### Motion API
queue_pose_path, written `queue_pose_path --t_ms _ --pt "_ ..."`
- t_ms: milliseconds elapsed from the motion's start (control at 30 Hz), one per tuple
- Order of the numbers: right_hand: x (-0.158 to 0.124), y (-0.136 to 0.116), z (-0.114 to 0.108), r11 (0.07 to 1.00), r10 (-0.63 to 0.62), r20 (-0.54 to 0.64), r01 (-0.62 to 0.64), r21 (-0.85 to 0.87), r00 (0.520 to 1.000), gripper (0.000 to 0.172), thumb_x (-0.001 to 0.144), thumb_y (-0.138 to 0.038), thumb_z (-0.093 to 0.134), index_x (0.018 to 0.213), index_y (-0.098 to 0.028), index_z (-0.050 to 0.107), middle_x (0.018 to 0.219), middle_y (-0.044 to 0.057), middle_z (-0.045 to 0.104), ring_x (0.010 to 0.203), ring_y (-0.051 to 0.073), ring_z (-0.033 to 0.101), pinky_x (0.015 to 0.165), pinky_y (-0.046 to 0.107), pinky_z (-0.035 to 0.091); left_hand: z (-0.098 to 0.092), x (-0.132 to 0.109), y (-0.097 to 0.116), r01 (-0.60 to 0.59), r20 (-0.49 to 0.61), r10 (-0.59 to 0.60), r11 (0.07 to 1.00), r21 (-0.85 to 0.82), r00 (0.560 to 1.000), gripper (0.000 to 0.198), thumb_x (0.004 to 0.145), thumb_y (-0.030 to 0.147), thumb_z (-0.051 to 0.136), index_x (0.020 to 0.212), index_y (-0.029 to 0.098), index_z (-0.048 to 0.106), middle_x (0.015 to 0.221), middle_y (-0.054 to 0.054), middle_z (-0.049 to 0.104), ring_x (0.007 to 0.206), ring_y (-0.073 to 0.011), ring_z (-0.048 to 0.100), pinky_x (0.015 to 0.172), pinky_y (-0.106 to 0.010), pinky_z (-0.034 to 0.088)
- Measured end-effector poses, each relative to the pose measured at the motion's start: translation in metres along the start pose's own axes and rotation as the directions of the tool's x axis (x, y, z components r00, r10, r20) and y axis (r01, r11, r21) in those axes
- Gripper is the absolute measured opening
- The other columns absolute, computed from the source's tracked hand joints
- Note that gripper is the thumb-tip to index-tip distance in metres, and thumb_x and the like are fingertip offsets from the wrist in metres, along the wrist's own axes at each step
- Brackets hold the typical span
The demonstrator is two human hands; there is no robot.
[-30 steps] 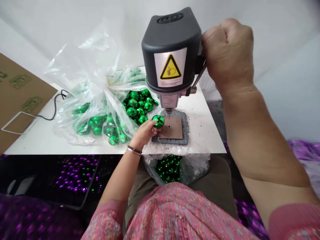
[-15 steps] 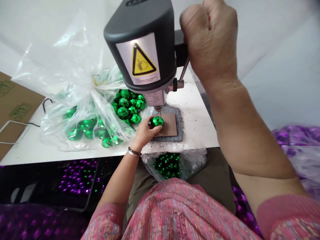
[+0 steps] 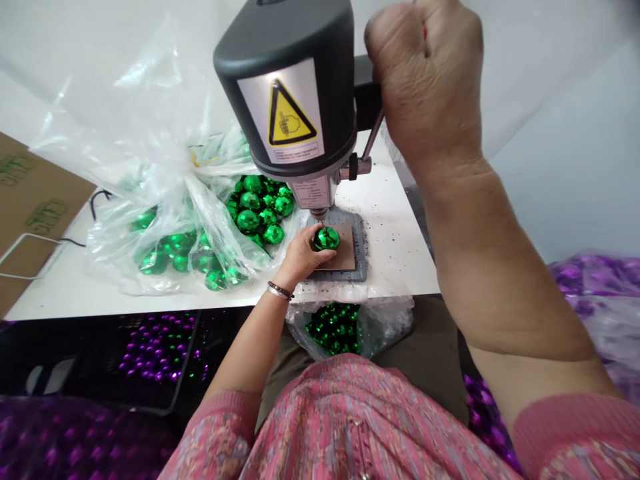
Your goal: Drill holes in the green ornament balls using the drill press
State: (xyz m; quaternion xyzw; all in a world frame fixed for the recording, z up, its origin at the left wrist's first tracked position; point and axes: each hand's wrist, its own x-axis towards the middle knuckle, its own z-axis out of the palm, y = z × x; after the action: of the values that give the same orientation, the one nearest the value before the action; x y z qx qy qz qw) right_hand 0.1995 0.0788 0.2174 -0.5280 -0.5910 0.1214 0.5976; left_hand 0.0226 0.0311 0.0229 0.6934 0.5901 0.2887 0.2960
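My left hand (image 3: 303, 255) grips a shiny green faceted ball (image 3: 327, 239) between thumb and fingers. The ball sits over a brown board (image 3: 345, 252) on the grey base plate (image 3: 361, 270), right under the chuck (image 3: 319, 215) of a drill press (image 3: 295, 87). Whether the bit touches the ball I cannot tell. High at the right, my right hand (image 3: 427, 80) is closed in a fist around the press's feed lever (image 3: 374, 137); most of the grip is hidden by the fingers.
A clear plastic bag (image 3: 165, 180) with several green balls (image 3: 249, 220) lies left on the white table (image 3: 125, 305). Another bag (image 3: 380, 327) of green pieces rests at my lap. A cardboard box (image 3: 30, 207) stands far left; purple balls (image 3: 157, 343) fill a black crate below.
My left hand has moved slightly right with the green ball, bringing it under the drill chuck. My right hand stays on the lever. The view has shifted a little.
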Motion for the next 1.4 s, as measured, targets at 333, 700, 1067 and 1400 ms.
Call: queue_pose_path --t_ms 333,700,1067,1400 --pt "-0.057 0.015 -0.023 0.922 -0.388 -0.016 0.388 -0.013 0.921 0.021 0.089 -0.028 0.048 0.074 -0.022 0.035 0.066 -0.006 0.029 0.059 0.005 0.028 0.062 0.023 0.031 0.004 -0.003 -0.002 0.024 0.037 -0.02 0.992 -0.126 0.999 0.066 0.067 0.022 0.081 0.13 0.016 0.063 0.119 -0.009 0.07 0.112 -0.0284 0.065 0.102 -0.041 0.049" --pt "-0.115 0.052 -0.026 0.801 -0.538 -0.038 0.498 -0.332 0.842 0.009 0.088 -0.029 0.049 0.08 -0.025 0.051 0.068 -0.003 0.053 0.062 0.012 0.053 0.06 0.028 0.043 0.006 -0.002 -0.008 0.011 0.023 -0.008 0.991 -0.137 1.0 0.066 0.066 0.021 0.082 0.129 0.016 0.064 0.125 -0.01 0.069 0.116 -0.0292 0.063 0.106 -0.042 0.047" --pt "-0.126 0.067 -0.014 0.736 -0.653 -0.126 0.587 -0.339 0.746 0.003 0.088 -0.021 0.051 0.086 -0.021 0.052 0.069 -0.002 0.053 0.06 0.01 0.05 0.058 0.025 0.041 0.005 -0.004 -0.009 -0.004 0.037 0.011 0.986 -0.168 0.999 0.064 0.069 0.022 0.081 0.131 0.013 0.064 0.127 -0.009 0.069 0.117 -0.0255 0.063 0.106 -0.035 0.047" --pt "-0.131 0.068 -0.004 0.77 -0.638 -0.233 0.6 -0.216 0.734 0.004 0.087 -0.018 0.051 0.085 -0.02 0.049 0.067 -0.004 0.046 0.059 0.008 0.046 0.057 0.023 0.039 0.005 -0.003 -0.01 -0.005 0.061 0.016 0.985 -0.174 0.998 0.07 0.069 0.022 0.08 0.136 0.012 0.059 0.134 -0.012 0.066 0.124 -0.0269 0.061 0.11 -0.038 0.045"
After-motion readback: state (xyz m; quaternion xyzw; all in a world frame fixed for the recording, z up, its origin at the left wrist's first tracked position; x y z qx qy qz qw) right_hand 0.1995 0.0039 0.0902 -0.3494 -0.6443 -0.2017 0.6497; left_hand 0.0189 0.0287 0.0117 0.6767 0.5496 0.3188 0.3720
